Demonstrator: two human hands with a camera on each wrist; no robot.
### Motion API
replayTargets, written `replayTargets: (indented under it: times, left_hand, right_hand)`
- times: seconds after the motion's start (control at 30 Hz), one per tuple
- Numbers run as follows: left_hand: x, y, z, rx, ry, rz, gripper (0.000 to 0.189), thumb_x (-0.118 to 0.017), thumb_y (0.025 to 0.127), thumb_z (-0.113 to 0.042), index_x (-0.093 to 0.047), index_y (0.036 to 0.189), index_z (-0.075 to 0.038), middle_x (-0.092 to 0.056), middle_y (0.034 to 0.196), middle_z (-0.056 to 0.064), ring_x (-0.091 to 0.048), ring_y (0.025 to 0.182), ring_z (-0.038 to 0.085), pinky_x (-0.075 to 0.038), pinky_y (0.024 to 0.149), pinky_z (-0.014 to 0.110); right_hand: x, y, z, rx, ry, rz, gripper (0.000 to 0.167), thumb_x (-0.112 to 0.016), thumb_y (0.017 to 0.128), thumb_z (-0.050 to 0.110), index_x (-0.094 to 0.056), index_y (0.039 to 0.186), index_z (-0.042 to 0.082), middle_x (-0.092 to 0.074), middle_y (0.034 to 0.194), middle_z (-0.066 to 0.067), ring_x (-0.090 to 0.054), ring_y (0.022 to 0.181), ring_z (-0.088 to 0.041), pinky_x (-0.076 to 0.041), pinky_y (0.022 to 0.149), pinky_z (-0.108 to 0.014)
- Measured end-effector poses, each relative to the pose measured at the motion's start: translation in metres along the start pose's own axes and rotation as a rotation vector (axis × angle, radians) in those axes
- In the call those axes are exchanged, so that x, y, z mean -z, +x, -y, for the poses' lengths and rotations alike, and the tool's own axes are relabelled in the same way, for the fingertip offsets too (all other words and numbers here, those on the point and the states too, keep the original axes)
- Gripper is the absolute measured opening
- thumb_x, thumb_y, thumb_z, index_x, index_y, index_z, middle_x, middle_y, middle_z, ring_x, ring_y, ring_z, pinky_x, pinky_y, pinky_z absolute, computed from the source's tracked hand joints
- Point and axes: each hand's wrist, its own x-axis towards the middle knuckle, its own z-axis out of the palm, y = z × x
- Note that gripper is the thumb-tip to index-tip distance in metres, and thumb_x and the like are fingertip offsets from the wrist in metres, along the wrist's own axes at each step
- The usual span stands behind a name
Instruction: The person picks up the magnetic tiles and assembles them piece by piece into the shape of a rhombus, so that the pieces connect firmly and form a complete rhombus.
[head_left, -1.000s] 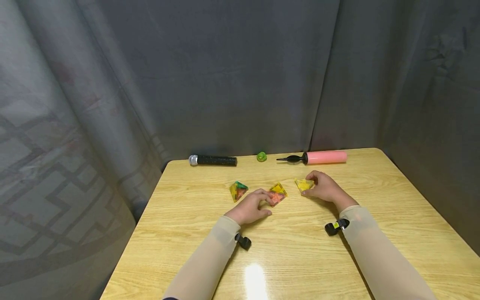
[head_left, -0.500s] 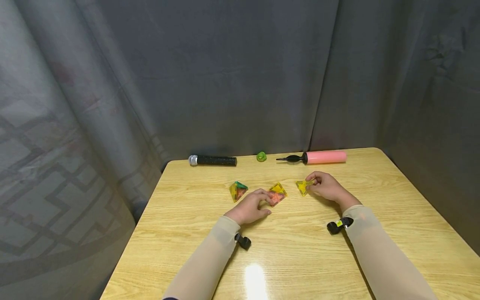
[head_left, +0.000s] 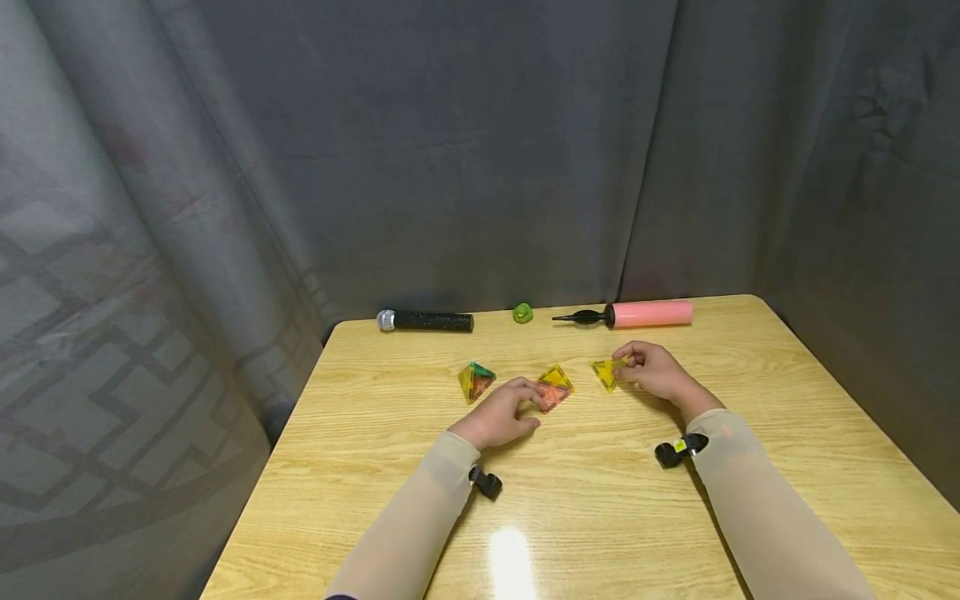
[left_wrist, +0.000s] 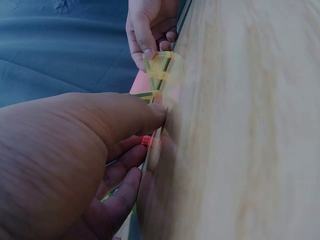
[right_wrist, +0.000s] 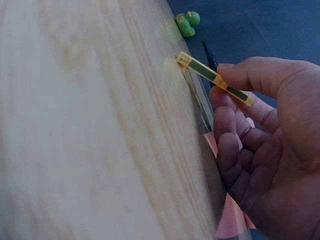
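Note:
My right hand (head_left: 652, 372) pinches a yellow translucent triangular magnetic tile (head_left: 604, 373) between thumb and fingertips at its right side. Seen edge-on in the right wrist view, that tile (right_wrist: 202, 70) tilts close over the tabletop. To the left, the fingertips of my left hand (head_left: 498, 414) rest on a red triangular tile (head_left: 556, 397), the thumb lying apart from it on the near side. A second yellow triangular tile (head_left: 557, 377) adjoins the red one's far edge. Left of these stands a small pyramid (head_left: 472, 384) of yellow, green and red tiles.
Along the table's back edge lie a black microphone (head_left: 431, 322), a small green duck toy (head_left: 522, 313) and a pink hand pump (head_left: 651, 314) with a black nozzle. Grey curtains (head_left: 465, 167) hang right behind the wooden table (head_left: 585, 517).
My right hand has shifted slightly right and moved its grip to the yellow tile's right side; more of the tile now shows beyond the fingers. My left hand stays in place on the red tile.

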Motion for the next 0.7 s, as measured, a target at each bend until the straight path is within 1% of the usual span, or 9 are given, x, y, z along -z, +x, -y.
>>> replayTargets:
  times: [0.27, 0.4, 0.5, 0.6, 0.7]
  left_hand:
    - [0.0006, -0.0006, 0.0, -0.012, -0.001, 0.003, 0.02, -0.073, 0.101, -0.018, -0.072, 0.121, -0.021, -0.055, 0.146, -0.004, -0.051, 0.138, 0.015, -0.044, 0.112, 0.031]
    - [0.0012, -0.0008, -0.0003, -0.012, -0.009, 0.008, 0.02, -0.072, 0.101, -0.017, -0.072, 0.121, -0.021, -0.055, 0.146, -0.003, -0.051, 0.138, 0.015, -0.044, 0.112, 0.031]
    - [0.0014, -0.0006, -0.0006, -0.011, -0.002, 0.008, 0.02, -0.072, 0.102, -0.017, -0.072, 0.122, -0.021, -0.055, 0.146, -0.003, -0.05, 0.139, 0.016, -0.044, 0.113, 0.032]
    - [0.0017, -0.001, -0.0014, -0.008, 0.0, 0.007, 0.021, -0.072, 0.102, -0.018, -0.072, 0.122, -0.021, -0.055, 0.146, -0.003, -0.05, 0.138, 0.016, -0.044, 0.113, 0.032]
    - [0.0024, -0.0018, -0.0026, -0.003, -0.007, 0.008, 0.021, -0.072, 0.101, -0.017, -0.072, 0.122, -0.02, -0.055, 0.146, -0.003, -0.05, 0.139, 0.016, -0.044, 0.113, 0.033]
  right_hand:
    - [0.0008, -0.0023, 0.0024, 0.035, 0.043, -0.063, 0.034, -0.072, 0.099, 0.011, -0.064, 0.129, -0.003, -0.057, 0.096, -0.013, -0.056, 0.069, -0.022, -0.051, 0.056, -0.032]
    - [0.0016, -0.0022, 0.0038, 0.06, 0.045, -0.096, 0.034, -0.072, 0.099, 0.012, -0.064, 0.129, -0.003, -0.057, 0.096, -0.013, -0.055, 0.066, -0.019, -0.049, 0.052, -0.03]
    - [0.0023, -0.0019, 0.0054, 0.079, 0.055, -0.14, 0.032, -0.074, 0.098, 0.01, -0.066, 0.126, -0.002, -0.058, 0.097, -0.016, -0.053, 0.066, -0.016, -0.047, 0.051, -0.027]
    - [0.0035, -0.0005, 0.006, 0.085, 0.067, -0.167, 0.031, -0.075, 0.097, 0.008, -0.067, 0.125, -0.002, -0.06, 0.099, -0.017, -0.054, 0.07, -0.014, -0.047, 0.055, -0.025]
    - [0.0045, 0.0007, 0.0075, 0.085, 0.088, -0.179, 0.033, -0.076, 0.096, 0.007, -0.067, 0.125, -0.003, -0.062, 0.101, -0.016, -0.057, 0.077, -0.013, -0.05, 0.061, -0.023]
